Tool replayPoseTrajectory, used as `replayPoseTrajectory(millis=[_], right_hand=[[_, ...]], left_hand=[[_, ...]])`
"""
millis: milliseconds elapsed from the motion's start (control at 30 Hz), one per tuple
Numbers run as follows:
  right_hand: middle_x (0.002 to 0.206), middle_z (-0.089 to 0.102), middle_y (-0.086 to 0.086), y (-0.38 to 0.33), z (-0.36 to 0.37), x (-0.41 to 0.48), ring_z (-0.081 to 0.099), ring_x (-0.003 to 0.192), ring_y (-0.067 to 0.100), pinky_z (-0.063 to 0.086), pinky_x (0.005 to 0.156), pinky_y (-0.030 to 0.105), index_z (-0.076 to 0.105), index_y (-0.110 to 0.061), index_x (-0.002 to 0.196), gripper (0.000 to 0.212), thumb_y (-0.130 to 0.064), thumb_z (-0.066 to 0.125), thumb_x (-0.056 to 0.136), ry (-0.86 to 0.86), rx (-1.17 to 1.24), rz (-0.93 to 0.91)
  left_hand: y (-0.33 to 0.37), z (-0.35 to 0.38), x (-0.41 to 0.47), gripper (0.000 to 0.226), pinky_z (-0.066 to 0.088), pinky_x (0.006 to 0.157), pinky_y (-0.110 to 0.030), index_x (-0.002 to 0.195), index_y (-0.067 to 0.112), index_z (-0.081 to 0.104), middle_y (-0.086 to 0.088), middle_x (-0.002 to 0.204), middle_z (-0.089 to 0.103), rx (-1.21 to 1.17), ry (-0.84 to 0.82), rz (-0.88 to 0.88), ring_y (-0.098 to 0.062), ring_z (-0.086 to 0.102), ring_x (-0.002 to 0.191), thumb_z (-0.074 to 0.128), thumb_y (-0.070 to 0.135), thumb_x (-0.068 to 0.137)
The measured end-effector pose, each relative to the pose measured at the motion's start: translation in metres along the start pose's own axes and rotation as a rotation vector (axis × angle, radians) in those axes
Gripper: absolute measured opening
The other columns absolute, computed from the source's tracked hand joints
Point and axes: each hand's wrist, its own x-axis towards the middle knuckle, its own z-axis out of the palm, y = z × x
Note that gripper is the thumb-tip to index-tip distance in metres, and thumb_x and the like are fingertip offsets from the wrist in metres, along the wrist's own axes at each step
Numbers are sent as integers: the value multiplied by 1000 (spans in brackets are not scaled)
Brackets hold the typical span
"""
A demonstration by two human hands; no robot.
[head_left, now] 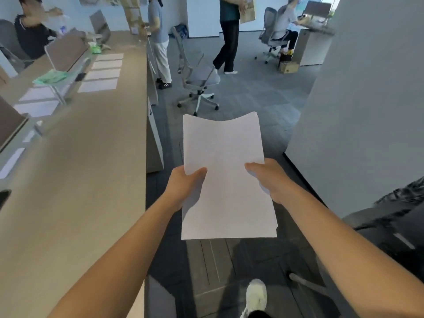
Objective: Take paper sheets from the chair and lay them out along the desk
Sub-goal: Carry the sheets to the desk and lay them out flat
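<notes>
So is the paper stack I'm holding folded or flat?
Unfolded: the paper stack spreads full-length between left hand and right hand, far edge bowed.

Paper stack (226, 175) between both hands

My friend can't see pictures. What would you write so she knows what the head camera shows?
A person's left hand and right hand hold a stack of white paper above the dark floor. To the left runs a long desk with more sheets laid in a row at its far end. An empty office chair stands ahead.

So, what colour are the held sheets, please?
The sheets are plain white; head view shows it best.
</notes>
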Motion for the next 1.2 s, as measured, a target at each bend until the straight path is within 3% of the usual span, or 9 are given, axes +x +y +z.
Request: replayPoseTrajectory(millis=[133, 333, 400, 467, 600, 767, 900, 1000, 1200], right_hand=[[133, 53, 23, -17, -19, 104, 51, 125, 33, 40, 103, 37, 53, 10, 127, 41, -15, 58, 95, -31, -30, -16], [116, 67, 15, -73, -24, 251, 63, 100, 25, 47, 84, 30, 63, 1, 120, 35, -23, 61, 95, -148, -87, -8], [111, 63, 5, -97, -14, 298, 57, 92, 17, 43, 73, 28, 61, -6, 124, 36, -27, 61, 95, -174, -99, -21], [112, 62, 3, -117, 0, 343, 56, 97, 18, 40, 75, 30, 57, -7, 126, 40, -29, 63, 94, -206, -113, -21], [95, 63, 0, -147, 43, 433, 58, 85, 15, 41, 63, 26, 61, -11, 108, 21, -27, 62, 95, -322, -157, -28], [117, 63, 3, -188, 102, 552, 56, 106, 19, 40, 91, 34, 62, -9, 122, 33, -27, 63, 95, -349, -210, -54], [122, 60, 3, -226, 142, 637, 52, 106, 19, 37, 90, 33, 57, -6, 132, 46, -31, 63, 94, -372, -283, -52], [118, 63, 3, -253, 169, 696, 57, 105, 21, 42, 91, 34, 61, -7, 126, 41, -32, 64, 93, -391, -308, -57], [117, 65, -1, -286, 240, 824, 58, 109, 20, 42, 104, 39, 65, -12, 119, 39, -34, 70, 88, -496, -268, -39]], left_hand=[[22, 25, 88, 10, 50, 66, -26, 87, 11, 65, -6, 85, 65, 44, 42, -22, -18, 63, 77, 65, 20, 91], [69, 45, 211, 12, 43, 47, -19, 83, 9, 62, -5, 71, 56, 73, 169, -56, -19, 52, 63, 63, 17, 92], [76, 37, 254, 17, 46, 53, -22, 76, 13, 64, 3, 67, 60, 54, 231, -53, -16, 56, 64, 66, 20, 92], [81, 24, 291, 8, 49, 62, -25, 87, 18, 69, 6, 76, 67, 47, 291, -39, -14, 64, 73, 68, 24, 92], [83, -9, 373, 10, 51, 72, -30, 94, 17, 71, 2, 88, 72, 32, 399, -38, -17, 67, 85, 70, 27, 91], [88, -54, 497, 5, 51, 74, -30, 92, 23, 69, 1, 91, 72, 7, 444, -22, -16, 68, 88, 71, 27, 91], [104, -90, 591, 23, 56, 76, -42, 95, 13, 72, -6, 90, 73, -30, 456, -53, -27, 70, 87, 76, 32, 84], [115, -109, 649, 27, 55, 77, -40, 105, 2, 72, -12, 96, 73, -93, 485, -71, -28, 69, 87, 75, 22, 87], [126, -159, 761, 3, 56, 77, -33, 90, 19, 72, -1, 92, 75, -132, 561, -81, -19, 71, 83, 75, 19, 88]])
